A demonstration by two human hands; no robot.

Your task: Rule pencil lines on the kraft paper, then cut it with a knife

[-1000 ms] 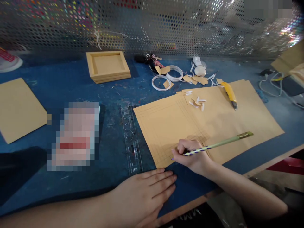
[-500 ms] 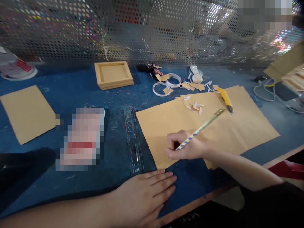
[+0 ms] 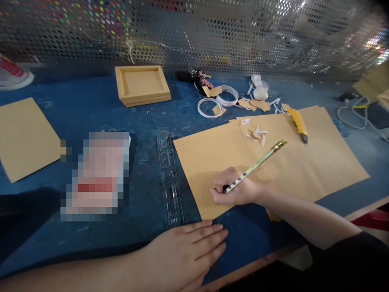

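Note:
My right hand [image 3: 235, 190] rests on a large sheet of brown paper [image 3: 304, 162] near its front left corner, fingers closed round a green pencil with purple dots [image 3: 258, 163] whose brass end points up and right. Faint ruled lines cross the paper by the hand. My left hand [image 3: 190, 251] lies flat and open on the blue table [image 3: 91, 113], fingers together, just in front of the paper's corner. A clear plastic ruler [image 3: 168, 178] lies on the table to the left of the paper.
A yellow utility knife [image 3: 299, 123] and white paper scraps [image 3: 257, 134] lie on the sheet. Tape rings [image 3: 209, 107], a stack of shallow cardboard trays [image 3: 141, 85] and another brown sheet [image 3: 26, 136] lie further out. Perforated metal panel behind; cables at right.
My right hand has slid left across the paper toward its left edge, and the pencil has swung from lying low to pointing up and right. My left hand has stayed put.

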